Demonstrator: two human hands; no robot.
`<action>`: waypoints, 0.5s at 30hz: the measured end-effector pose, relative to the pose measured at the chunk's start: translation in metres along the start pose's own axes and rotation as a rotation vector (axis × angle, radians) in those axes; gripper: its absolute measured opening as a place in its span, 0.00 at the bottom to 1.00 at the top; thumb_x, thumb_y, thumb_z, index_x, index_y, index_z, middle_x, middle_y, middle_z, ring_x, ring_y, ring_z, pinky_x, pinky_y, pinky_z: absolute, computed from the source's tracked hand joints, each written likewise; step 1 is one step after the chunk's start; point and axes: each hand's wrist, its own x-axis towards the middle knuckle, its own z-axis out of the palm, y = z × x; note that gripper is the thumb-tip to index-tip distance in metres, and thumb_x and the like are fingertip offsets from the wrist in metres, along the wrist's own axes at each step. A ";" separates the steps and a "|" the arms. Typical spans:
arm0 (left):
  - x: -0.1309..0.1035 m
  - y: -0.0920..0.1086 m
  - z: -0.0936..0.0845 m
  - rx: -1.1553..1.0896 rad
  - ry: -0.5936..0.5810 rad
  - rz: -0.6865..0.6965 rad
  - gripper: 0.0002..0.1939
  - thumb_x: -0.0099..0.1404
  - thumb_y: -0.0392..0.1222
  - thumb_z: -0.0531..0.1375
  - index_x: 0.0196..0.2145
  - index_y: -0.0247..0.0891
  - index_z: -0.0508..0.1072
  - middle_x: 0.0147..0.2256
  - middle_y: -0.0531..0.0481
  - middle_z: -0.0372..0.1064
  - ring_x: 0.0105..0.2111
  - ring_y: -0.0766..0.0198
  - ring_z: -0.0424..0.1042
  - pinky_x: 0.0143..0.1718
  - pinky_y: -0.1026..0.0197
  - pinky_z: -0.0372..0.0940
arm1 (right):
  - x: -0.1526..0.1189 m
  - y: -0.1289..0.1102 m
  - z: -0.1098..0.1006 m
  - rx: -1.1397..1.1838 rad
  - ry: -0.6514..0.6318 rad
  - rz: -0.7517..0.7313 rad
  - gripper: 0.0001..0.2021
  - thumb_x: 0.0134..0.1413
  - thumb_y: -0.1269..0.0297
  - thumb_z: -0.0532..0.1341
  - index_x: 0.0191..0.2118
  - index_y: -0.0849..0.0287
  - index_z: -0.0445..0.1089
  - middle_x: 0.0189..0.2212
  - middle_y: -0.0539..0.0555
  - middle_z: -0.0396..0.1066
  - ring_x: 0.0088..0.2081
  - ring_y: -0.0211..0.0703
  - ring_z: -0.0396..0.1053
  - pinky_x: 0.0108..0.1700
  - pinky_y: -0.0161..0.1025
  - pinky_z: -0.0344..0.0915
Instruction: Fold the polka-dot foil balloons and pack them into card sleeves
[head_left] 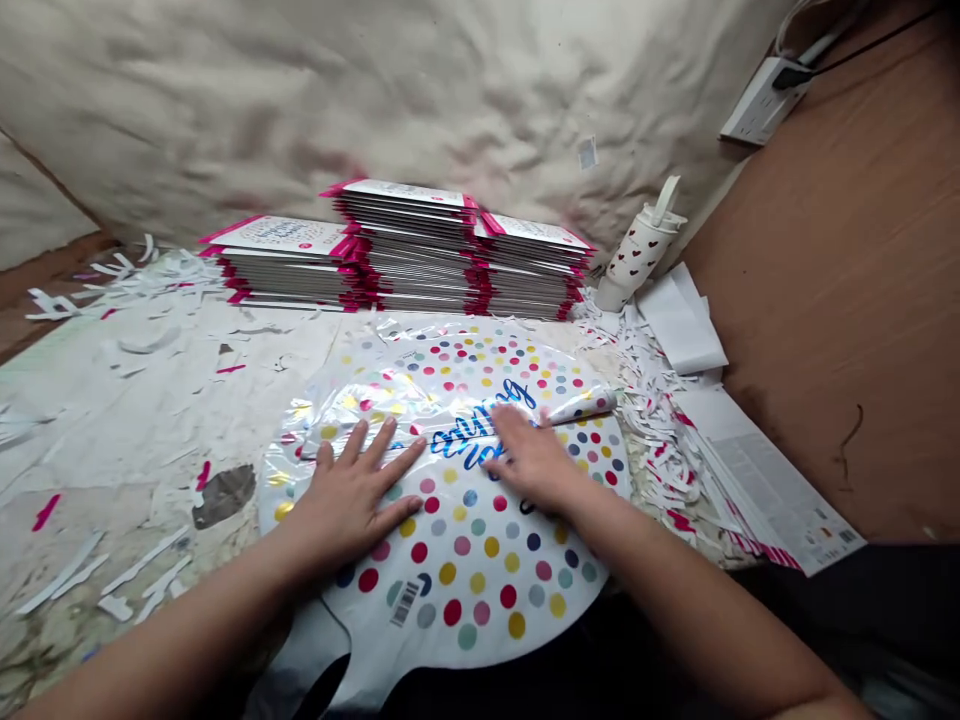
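Observation:
A flat white foil balloon with coloured dots, blue script lettering and a small barcode lies in front of me. Its tail hangs toward the near edge of the table. A fold runs across its middle, and more dotted foil shows beyond that. My left hand rests flat on the left part of the balloon, fingers spread. On the lettering, along the fold, my right hand presses down with its fingers stretched out and the thumb apart. Neither hand grips anything. Whether several balloons are layered here, I cannot tell.
Stacks of pink-edged printed packs stand along the back. A heart-patterned tumbler is beside them. Paper shreds and a fanned pile of printed cards lie at right; more scraps litter the left. A power strip hangs upper right.

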 end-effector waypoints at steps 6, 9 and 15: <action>0.020 0.042 -0.012 -0.022 0.091 -0.028 0.38 0.63 0.63 0.41 0.61 0.35 0.51 0.64 0.38 0.36 0.63 0.44 0.35 0.58 0.41 0.41 | -0.062 0.062 -0.027 -0.088 0.150 0.313 0.28 0.60 0.54 0.45 0.62 0.64 0.49 0.59 0.67 0.52 0.62 0.60 0.46 0.60 0.60 0.37; 0.037 0.073 -0.009 -0.055 0.078 0.000 0.42 0.61 0.64 0.43 0.62 0.29 0.48 0.63 0.34 0.38 0.62 0.42 0.37 0.58 0.43 0.42 | -0.059 0.046 -0.017 -0.044 0.132 0.261 0.29 0.54 0.46 0.51 0.60 0.52 0.55 0.57 0.61 0.57 0.60 0.60 0.50 0.60 0.56 0.43; 0.044 0.088 0.002 -0.092 0.007 -0.040 0.46 0.59 0.67 0.43 0.62 0.26 0.46 0.63 0.34 0.38 0.62 0.39 0.35 0.58 0.39 0.39 | -0.008 0.045 -0.037 0.088 0.278 0.487 0.36 0.58 0.48 0.44 0.64 0.68 0.36 0.55 0.72 0.58 0.55 0.60 0.59 0.51 0.56 0.59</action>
